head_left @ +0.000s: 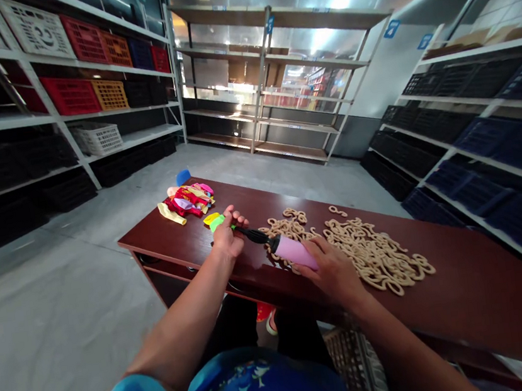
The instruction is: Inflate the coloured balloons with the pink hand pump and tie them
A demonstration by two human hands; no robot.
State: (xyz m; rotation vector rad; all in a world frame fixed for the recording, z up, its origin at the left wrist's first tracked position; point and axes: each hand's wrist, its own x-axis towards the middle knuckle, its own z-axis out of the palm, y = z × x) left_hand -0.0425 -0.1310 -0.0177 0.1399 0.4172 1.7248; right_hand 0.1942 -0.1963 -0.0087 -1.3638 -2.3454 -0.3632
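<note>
My right hand is wrapped round the pink barrel of a hand balloon pump. The pump's black nozzle end points left toward my left hand. Closed fingers of that hand pinch a limp green balloon at the nozzle tip; its neck is partly hidden by the fingers. Just behind it, a yellow balloon lies on the table. Farther left sits a heap of uninflated balloons in red, cream, pink and lilac.
Many tan twisted rings are spread over the brown table, some behind the pump. A blue object is at the table's far left corner. Shelves with crates stand left and right, and a metal rack stands at the back.
</note>
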